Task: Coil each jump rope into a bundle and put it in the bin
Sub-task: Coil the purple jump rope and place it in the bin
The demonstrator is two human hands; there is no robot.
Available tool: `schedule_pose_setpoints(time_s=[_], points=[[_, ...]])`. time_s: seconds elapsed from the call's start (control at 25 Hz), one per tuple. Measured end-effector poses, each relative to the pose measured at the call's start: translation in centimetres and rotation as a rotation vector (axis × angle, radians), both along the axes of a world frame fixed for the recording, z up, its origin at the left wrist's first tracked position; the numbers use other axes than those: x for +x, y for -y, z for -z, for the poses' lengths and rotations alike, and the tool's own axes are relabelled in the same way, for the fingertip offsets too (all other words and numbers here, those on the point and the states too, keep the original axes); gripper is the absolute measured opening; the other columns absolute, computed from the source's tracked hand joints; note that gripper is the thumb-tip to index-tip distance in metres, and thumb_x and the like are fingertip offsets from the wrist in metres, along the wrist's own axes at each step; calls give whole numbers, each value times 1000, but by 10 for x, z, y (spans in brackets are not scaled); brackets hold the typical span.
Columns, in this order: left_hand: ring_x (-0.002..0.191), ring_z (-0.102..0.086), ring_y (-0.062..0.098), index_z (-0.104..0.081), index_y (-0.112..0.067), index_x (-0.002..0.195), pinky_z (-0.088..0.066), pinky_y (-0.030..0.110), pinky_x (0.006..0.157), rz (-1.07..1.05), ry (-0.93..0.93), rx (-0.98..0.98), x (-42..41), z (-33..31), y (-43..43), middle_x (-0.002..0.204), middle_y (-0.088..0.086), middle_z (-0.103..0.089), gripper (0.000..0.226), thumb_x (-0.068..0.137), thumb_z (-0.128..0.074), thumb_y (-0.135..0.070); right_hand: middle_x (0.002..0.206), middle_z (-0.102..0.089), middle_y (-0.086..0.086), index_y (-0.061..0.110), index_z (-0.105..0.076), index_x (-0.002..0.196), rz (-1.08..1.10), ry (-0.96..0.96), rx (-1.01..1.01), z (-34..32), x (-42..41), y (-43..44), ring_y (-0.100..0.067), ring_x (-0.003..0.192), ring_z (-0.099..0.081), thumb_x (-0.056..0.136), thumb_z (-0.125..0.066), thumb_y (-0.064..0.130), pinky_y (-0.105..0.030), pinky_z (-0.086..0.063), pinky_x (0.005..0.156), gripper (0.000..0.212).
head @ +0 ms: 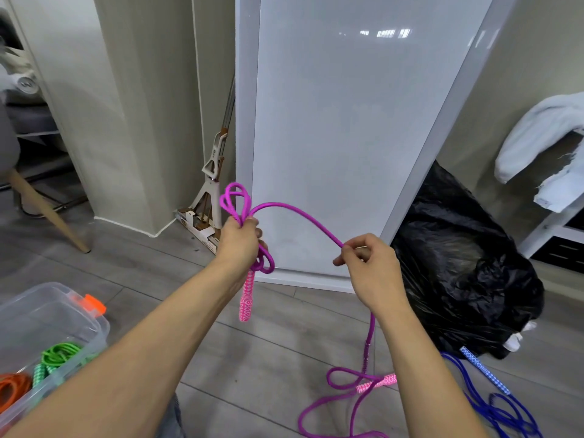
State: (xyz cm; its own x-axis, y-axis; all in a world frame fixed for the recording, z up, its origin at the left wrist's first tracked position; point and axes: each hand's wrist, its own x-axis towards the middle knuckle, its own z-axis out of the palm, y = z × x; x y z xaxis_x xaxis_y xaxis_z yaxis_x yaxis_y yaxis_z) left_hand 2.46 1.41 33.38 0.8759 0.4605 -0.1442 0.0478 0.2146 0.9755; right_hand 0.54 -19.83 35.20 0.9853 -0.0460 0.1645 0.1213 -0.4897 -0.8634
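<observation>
My left hand (238, 240) grips a purple jump rope (294, 211) with several loops bunched above and below the fist; one pink patterned handle (246, 295) hangs below it. My right hand (368, 263) pinches the same rope a short way along, and the rope arcs between the hands. The rest trails down to the floor, where the second pink handle (377, 382) lies among loose loops. A clear plastic bin (57, 324) with an orange latch stands at the lower left, holding a green rope (58, 355) and an orange rope (12, 390). A blue jump rope (493, 403) lies uncoiled on the floor at the lower right.
A white panel (341, 137) leans against the wall straight ahead. A black rubbish bag (458, 270) sits to the right, with a white shelf and pale cloth (543, 143) beyond. A mop (211, 184) leans at the wall corner; a chair leg (47, 213) stands left.
</observation>
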Motion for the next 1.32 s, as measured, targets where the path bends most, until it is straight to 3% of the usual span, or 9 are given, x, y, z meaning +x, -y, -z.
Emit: schedule_pose_setpoints(time_s=[0.08,0.2,0.44,0.56,0.84,1.04,1.16,1.24,1.32], points=[[57,-59,22,-51,-9,103,-50,41,71,121,9,-58,-5,-3,9,69,4,-60,13,105,-41,-17,73,-75,2,23,-67,91,-18,41,89,-1,-3,-7,-4,40,-42,96,-62,19,-25,-34,48,8],[74,-73,29,-52,-9,106,-56,46,83,272,12,-28,-15,-6,24,87,9,-76,15,106,-39,-18,68,-73,1,26,-72,92,-58,63,130,0,-9,-20,-1,50,-55,96,-67,22,-17,-39,51,8],[91,-71,41,-62,-3,101,-57,57,85,293,16,-73,-19,-1,39,88,16,-72,17,102,-49,-13,86,-74,5,18,-72,100,-195,44,65,8,-16,-38,2,74,-71,99,-57,11,-8,-46,60,16],[90,-72,38,-59,2,109,-59,52,82,313,-2,-156,-21,0,42,91,22,-69,19,103,-46,-10,97,-74,5,17,-69,107,-256,19,19,11,-16,-42,2,79,-73,100,-50,7,-10,-49,62,23],[89,-70,33,-63,5,104,-60,47,80,407,-72,-161,-22,2,42,91,20,-68,22,103,-46,-10,94,-75,7,24,-63,97,-172,-5,-17,14,-15,-40,5,68,-69,97,-63,16,-6,-42,52,8],[88,-71,36,-52,-5,101,-57,52,88,272,-24,-157,-16,-3,37,94,21,-68,12,101,-41,-3,86,-71,13,33,-67,97,-196,14,-59,8,-17,-42,4,63,-62,97,-65,27,-8,-39,48,6],[65,-68,29,-46,-5,101,-60,46,72,143,71,-300,-11,-13,23,76,9,-58,11,103,-36,-4,82,-68,10,32,-61,96,-204,-29,-120,7,-17,-39,-1,60,-56,100,-59,38,-14,-37,52,7],[49,-59,21,-45,-6,98,-58,38,54,68,112,-428,-5,-16,11,66,5,-49,10,103,-37,-5,69,-68,5,28,-64,92,-305,-116,-106,8,-14,-34,-2,51,-50,100,-57,39,-23,-39,56,14],[44,-48,17,-45,-7,98,-51,29,47,54,132,-531,-3,-18,2,61,3,-44,8,103,-38,-6,54,-56,6,24,-70,88,-427,-185,-83,8,-13,-30,-5,45,-43,100,-57,37,-25,-36,55,22]])
